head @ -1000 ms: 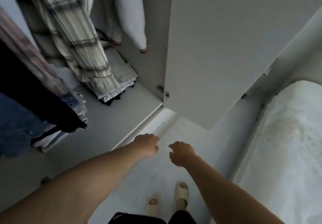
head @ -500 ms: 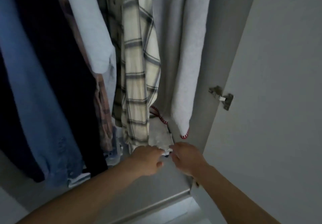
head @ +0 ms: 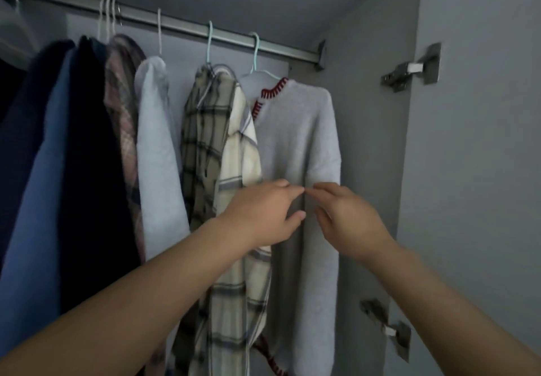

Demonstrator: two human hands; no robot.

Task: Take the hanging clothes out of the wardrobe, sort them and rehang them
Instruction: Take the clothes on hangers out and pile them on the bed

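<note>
Wardrobe interior (head: 360,88), grey panels, dim light; open door (head: 480,170) on the right with two metal hinges, upper (head: 409,69) and lower (head: 386,328).

Metal rail (head: 181,25) runs across the top, sloping down to its bracket at the right wall. All garments hang from this rail on hangers.

Garments, placed relative to the grey sweater (head: 301,153), which hangs at the rail's right end on a pale blue hanger (head: 254,62) and has dark red stitching at the neckline:
- cream plaid shirt (head: 231,147), just left of it, touching its edge, on a second pale blue hanger;
- light grey garment (head: 155,147), further left, on a white hanger;
- pink-brown plaid garment (head: 123,97), left again;
- dark navy garment (head: 93,170) and blue garment (head: 38,200), far left, well apart from the sweater.

Hands, both raised in front of the sweater at mid-chest height:
- left hand (head: 263,214): fingers loosely extended, thumb apart, nothing gripped; overlaps the plaid shirt's edge.
- right hand (head: 348,217): fingers loosely curled, nothing gripped.
Fingertips of the two hands nearly meet; contact with the sweater cannot be determined.
</note>
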